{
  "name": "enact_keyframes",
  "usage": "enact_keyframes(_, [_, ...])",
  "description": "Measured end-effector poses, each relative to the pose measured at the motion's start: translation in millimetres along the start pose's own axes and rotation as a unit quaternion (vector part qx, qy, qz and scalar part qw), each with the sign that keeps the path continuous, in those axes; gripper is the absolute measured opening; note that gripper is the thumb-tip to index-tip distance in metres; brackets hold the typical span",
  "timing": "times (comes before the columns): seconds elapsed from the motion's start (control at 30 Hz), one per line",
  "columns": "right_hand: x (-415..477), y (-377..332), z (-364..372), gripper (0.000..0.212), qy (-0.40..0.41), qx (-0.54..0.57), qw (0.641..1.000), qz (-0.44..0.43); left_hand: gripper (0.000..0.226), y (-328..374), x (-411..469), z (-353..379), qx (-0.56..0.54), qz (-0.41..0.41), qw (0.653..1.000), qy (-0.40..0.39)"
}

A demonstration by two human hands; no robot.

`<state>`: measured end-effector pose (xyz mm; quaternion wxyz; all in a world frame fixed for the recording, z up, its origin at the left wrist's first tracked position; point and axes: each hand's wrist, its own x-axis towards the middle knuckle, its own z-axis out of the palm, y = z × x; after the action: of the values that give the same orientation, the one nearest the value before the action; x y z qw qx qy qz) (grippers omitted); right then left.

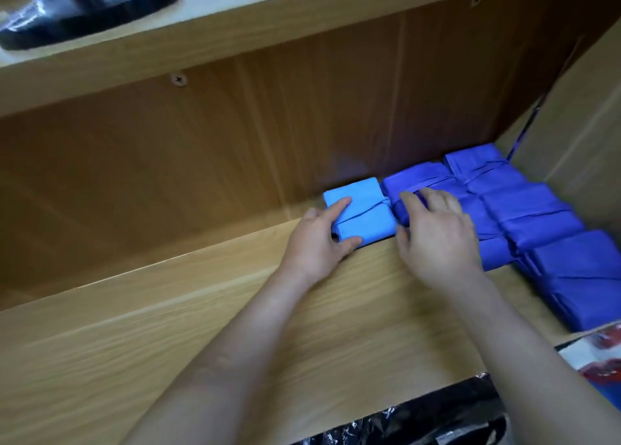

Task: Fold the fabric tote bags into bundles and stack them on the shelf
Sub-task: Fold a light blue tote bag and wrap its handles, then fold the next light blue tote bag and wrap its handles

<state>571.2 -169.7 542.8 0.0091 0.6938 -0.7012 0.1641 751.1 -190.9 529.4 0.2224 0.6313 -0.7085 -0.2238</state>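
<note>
Both hands are at the far edge of the shelf [201, 327], on the folded bags. My left hand [316, 239] grips the light bundle [361, 214]: forefinger laid over its top, thumb hooked under its near edge, the other fingers tucked at its left end. A thin tie crosses the bundle's middle. It lies flat against the back panel [168, 159], touching the dark bundle [433, 179] on its right.

My right hand [437, 233] sits on that dark bundle, fingers bent over its top and thumb pressed down at its left end, just beside the light one. More dark bundles [524, 206] fill the right of the shelf in close rows, each touching the next, from the far corner to the near right. A cardboard wall [571, 125] stands against them on the right.

On the upper shelf [168, 51], far left, lie black shiny wrapped things [84, 7]; I cannot tell what they are. A screw [178, 79] shows in the panel below that board. Below the shelf's near edge there is crinkled black plastic [420, 424], and at the near right a red and white packet [598, 354].
</note>
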Motion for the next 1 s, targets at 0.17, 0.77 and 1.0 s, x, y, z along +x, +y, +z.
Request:
enact_keyframes(0.17, [2.1, 11.6, 7.3, 0.048, -0.067, 0.002, 0.996, -0.053, 0.072, 1.2, -2.4, 9.4, 0.044, 0.011, 0.999, 0.016])
enact_keyframes(0.77, [-140.7, 55.4, -88.5, 0.018, 0.086, 0.128, 0.988, 0.024, 0.018, 24.0, -133.4, -60.2, -0.086, 0.043, 0.990, 0.106])
enact_keyframes(1.0, [-276.6, 96.5, -115.1, 0.016, 0.006, 0.056, 0.986, 0.156, 0.024, 49.1, -193.9, -24.4, -0.150, 0.109, 0.982, -0.023])
